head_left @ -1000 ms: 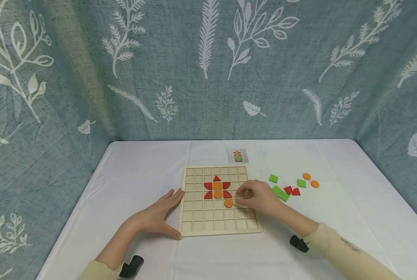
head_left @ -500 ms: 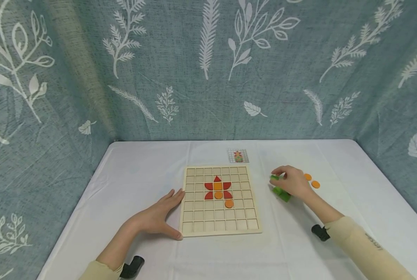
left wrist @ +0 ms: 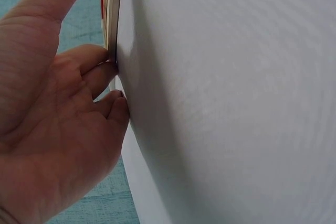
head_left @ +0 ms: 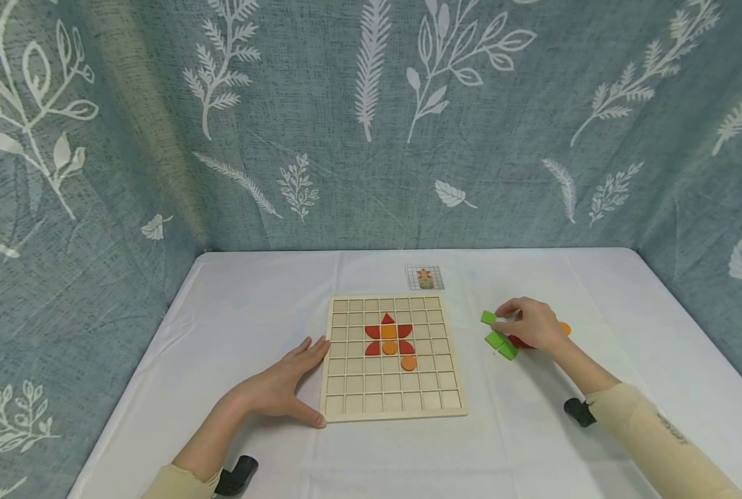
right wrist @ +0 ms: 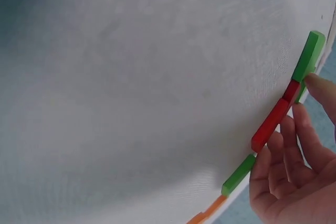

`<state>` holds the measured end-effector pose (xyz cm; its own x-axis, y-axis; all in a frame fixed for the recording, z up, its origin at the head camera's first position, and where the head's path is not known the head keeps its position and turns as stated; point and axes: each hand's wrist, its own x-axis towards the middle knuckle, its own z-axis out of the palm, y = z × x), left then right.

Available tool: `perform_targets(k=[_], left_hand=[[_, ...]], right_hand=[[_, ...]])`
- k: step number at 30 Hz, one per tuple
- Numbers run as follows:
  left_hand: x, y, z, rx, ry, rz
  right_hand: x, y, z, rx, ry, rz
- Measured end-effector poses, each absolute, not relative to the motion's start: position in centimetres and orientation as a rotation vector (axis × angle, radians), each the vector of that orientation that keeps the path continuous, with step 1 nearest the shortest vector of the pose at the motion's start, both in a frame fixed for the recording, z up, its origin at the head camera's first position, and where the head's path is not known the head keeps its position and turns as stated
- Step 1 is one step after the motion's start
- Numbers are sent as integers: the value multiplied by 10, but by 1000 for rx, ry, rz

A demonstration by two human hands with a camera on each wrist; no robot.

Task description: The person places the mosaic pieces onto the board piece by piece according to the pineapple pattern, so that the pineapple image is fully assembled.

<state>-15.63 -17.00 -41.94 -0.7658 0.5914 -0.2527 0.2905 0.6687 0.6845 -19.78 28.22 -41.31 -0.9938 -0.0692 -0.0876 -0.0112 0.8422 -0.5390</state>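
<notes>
A light wooden grid board (head_left: 353, 384) lies flat on the table. On it, red triangle (head_left: 387, 319) and quarter-round tiles (head_left: 372, 348) surround an orange square tile (head_left: 388, 332) and an orange disc (head_left: 390, 347); another orange disc (head_left: 409, 362) sits lower right. My left hand (head_left: 277, 384) is spread, thumb and fingertips at the board's left edge. Over the loose tiles, my right hand (head_left: 529, 324) curves loosely, its thumb and index finger apart beside a green square tile (head_left: 488, 317). Several green tiles (right wrist: 308, 56) and red tiles (right wrist: 270, 124) show by its fingers in the right wrist view; no held tile is seen.
A small pattern card (head_left: 425, 277) lies beyond the board's far edge. One loose orange disc (head_left: 565, 328) peeks out behind the right hand. White cloth (head_left: 271, 284) covers the table, and a leaf-patterned curtain (head_left: 321, 83) hangs behind it.
My right hand has left the board's right side for the loose tiles, reached the far green square, then shifted slightly right, uncovering that tile. The left hand has stayed at the board's edge.
</notes>
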Motion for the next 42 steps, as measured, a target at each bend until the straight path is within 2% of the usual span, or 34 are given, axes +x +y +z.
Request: perform_targets(k=[18, 42], left_hand=[[-155, -170, -417, 684, 2428, 879], [-157, -169, -416, 665, 2424, 881]], right_hand=[[-198, 274, -413, -44, 2941, -883], [-176, 191, -413, -243, 2742, -1314]])
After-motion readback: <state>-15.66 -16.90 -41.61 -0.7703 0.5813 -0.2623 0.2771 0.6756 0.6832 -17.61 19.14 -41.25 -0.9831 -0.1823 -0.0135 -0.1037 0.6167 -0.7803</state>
